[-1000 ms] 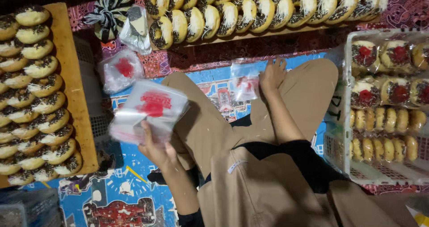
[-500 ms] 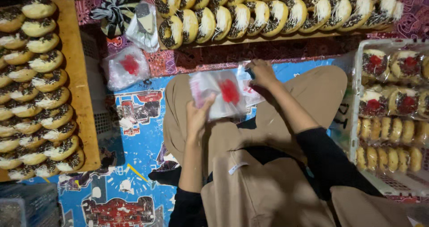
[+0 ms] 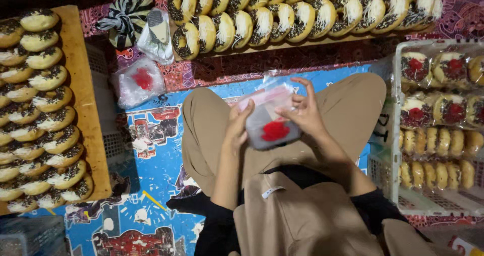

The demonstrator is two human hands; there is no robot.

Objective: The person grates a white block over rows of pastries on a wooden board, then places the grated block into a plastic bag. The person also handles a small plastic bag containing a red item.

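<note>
Gripping a clear bag with a red round label over your lap, your left hand and right hand pinch its sides

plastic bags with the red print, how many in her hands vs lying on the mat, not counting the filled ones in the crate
Held in the left hand and right hand: 1 plastic bag
Lying on the mat: 1 flat bag pile
Total: 2
</note>
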